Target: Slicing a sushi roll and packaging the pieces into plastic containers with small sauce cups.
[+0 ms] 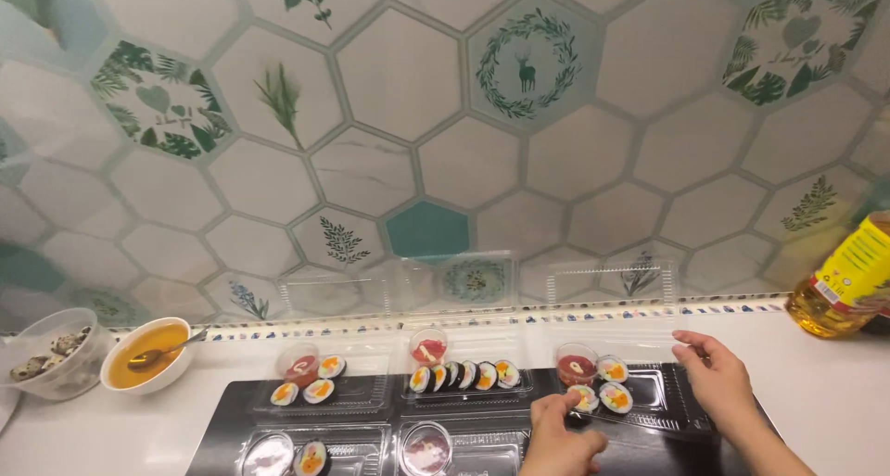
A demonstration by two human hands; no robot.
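a white bench (816,383) runs below a hexagon-tiled wall (399,77). on it lies a black board (232,411) carrying clear plastic trays (362,397) of sliced sushi rolls with small red sauce cups (576,363). the right tray (663,393) sits under both hands. the right hand (718,383) rests on its rim, fingers loosely curled. the left hand (556,444) pinches a sushi piece (584,398) beside another piece (616,397) in that tray. far left stand a bowl of orange liquid (148,351) and a bowl of speckled eggs (56,351); an oil bottle (848,281) stands far right.
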